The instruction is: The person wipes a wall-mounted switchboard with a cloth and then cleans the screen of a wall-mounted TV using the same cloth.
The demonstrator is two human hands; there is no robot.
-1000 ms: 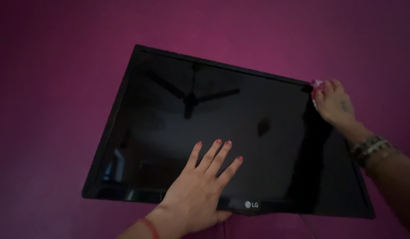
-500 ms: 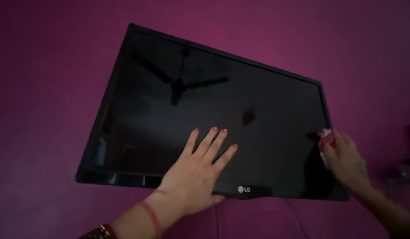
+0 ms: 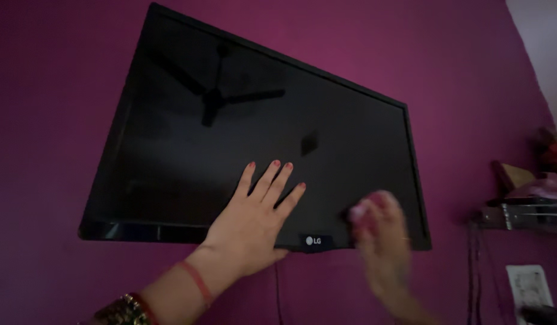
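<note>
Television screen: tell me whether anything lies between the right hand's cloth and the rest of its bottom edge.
Yes. The left hand lies flat on the television, across its bottom edge, just left of the right hand and its blurred pink cloth.

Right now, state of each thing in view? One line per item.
Television: mounted on the magenta wall, screen dark, reflecting a ceiling fan.
Left hand: flat, fingers spread, pressed on the lower screen.
Right hand: motion-blurred at the lower right of the screen, closed on a pink cloth.
Shelf: on the wall to the right, cluttered with items too dim to identify.
Wall socket: below the shelf, state unclear.
</note>
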